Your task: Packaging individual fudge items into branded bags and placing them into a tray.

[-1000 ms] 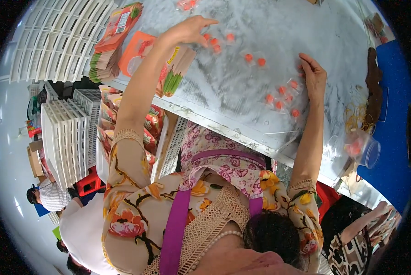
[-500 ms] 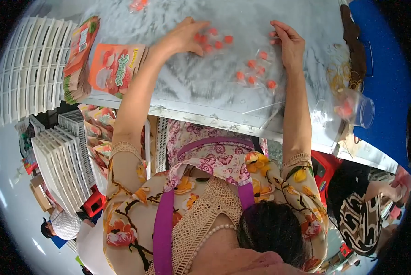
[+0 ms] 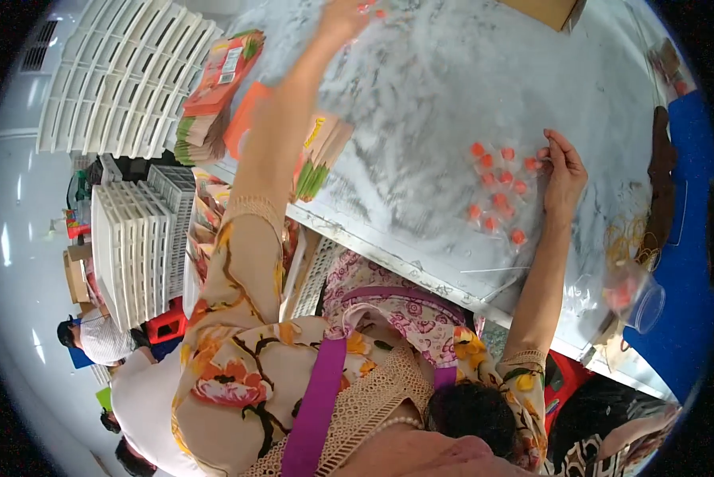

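Observation:
My right hand (image 3: 565, 175) is above the marbled grey table, its thumb and fingertips pinched together; anything held between them is too small to make out. Just left of its fingers lies a loose group of orange-red pieces in clear wrappers (image 3: 506, 176), apparently sweets. My left arm reaches far across the table, and my left hand (image 3: 347, 17) is blurred at the top edge of the view. Beside it are a few more small orange-red wrapped pieces (image 3: 380, 13). The left fingers do not show clearly.
Stacks of flat printed pouches (image 3: 221, 75) and more pouches (image 3: 325, 155) lie at the table's left. White plastic crates (image 3: 126, 79) stand beyond them. To the right are rubber bands (image 3: 623, 234), a clear plastic cup on its side (image 3: 639, 298) and a blue surface (image 3: 679, 262). A cardboard box (image 3: 544, 9) is at the far edge.
My left hand has moved away and forward, off the near pieces. The pieces it was by now lie grouped with the others near my right hand. The view has shifted left.

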The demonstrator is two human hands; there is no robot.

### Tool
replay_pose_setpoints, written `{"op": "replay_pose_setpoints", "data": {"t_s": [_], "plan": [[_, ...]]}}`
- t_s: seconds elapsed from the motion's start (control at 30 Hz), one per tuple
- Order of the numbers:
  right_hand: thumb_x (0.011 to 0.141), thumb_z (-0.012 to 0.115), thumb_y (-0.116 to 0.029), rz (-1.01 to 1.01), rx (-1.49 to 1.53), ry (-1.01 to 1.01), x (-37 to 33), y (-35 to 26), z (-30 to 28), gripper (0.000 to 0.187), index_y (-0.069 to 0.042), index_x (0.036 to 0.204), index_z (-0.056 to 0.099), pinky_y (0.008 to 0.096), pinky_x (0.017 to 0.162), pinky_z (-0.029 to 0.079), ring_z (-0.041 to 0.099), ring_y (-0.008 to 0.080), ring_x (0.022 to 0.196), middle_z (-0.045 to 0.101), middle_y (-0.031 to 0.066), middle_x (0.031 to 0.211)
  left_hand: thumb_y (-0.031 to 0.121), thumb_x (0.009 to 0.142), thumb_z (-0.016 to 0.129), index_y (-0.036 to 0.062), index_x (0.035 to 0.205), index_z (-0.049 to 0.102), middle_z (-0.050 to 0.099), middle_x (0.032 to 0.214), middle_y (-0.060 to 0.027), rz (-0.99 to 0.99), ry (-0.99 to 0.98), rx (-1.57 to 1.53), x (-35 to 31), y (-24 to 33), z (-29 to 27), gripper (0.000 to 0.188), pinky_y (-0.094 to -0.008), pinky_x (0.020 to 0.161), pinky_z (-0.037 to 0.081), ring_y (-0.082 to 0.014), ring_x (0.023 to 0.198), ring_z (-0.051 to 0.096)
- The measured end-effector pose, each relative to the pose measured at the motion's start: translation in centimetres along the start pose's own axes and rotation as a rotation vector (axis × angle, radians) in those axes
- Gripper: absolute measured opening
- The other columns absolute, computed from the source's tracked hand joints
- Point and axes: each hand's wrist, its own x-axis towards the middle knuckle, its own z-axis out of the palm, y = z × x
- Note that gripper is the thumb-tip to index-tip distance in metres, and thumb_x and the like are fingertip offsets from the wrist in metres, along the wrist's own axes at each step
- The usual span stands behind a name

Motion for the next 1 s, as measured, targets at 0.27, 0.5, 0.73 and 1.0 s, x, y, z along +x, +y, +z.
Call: {"op": "replay_pose_setpoints", "data": {"t_s": [0.27, 0.5, 0.73, 1.0], "plan": [[0.094, 0.06, -0.012, 0.041, 0.013, 0.035, -0.2, 0.4, -1.8, 0.021, 0.0, 0.109, 0.068, 0.0211, 0.058, 0.05, 0.057, 0.0069, 0.072, 0.068, 0.0051, 0.104, 0.06, 0.08, 0.056, 0.0222, 0.123, 0.062, 0.066, 0.113, -0.0095, -0.044, -0.299, -0.136, -3.9, 2.8, 1.6, 0.058, -0.0368, 0.091, 0.048, -0.0291, 0.103, 0.063], [0.094, 0.058, -0.011, 0.007, -0.022, 0.063, -0.6, -0.2, -1.2, 0.019, -0.001, 0.108, 0.069, 0.0205, 0.058, 0.048, 0.057, 0.0071, 0.067, 0.065, 0.0028, 0.081, 0.048, 0.085, 0.06, 0.0172, 0.125, 0.062, 0.066, 0.106, -0.0027, -0.415, -0.482, -0.471, -3.3, 4.6, -3.5, 0.05, -0.0341, 0.067, 0.052, -0.0168, 0.081, 0.064], [0.094, 0.06, -0.012, 0.024, -0.058, 0.04, -0.1, 0.3, -1.5, 0.02, -0.001, 0.108, 0.069, 0.0198, 0.058, 0.048, 0.057, 0.0066, 0.071, 0.068, 0.0048, 0.102, 0.032, 0.084, 0.064, 0.023, 0.124, 0.061, 0.067, 0.093, -0.0031, -0.457, -0.691, -0.608, -4.6, 3.5, -2.1, 0.042, -0.0348, 0.061, 0.055, -0.0139, 0.073, 0.066], [0.094, 0.06, -0.012, 0.015, -0.041, 0.045, -0.2, -0.1, -1.5, 0.02, -0.001, 0.107, 0.069, 0.0204, 0.058, 0.048, 0.057, 0.0065, 0.071, 0.069, 0.0047, 0.099, 0.027, 0.084, 0.064, 0.0138, 0.115, 0.068, 0.069, 0.086, -0.006, -0.412, -0.113, -0.392, -2.8, -0.8, -0.7, 0.033, -0.0332, 0.072, 0.053, -0.0198, 0.075, 0.065]]}}
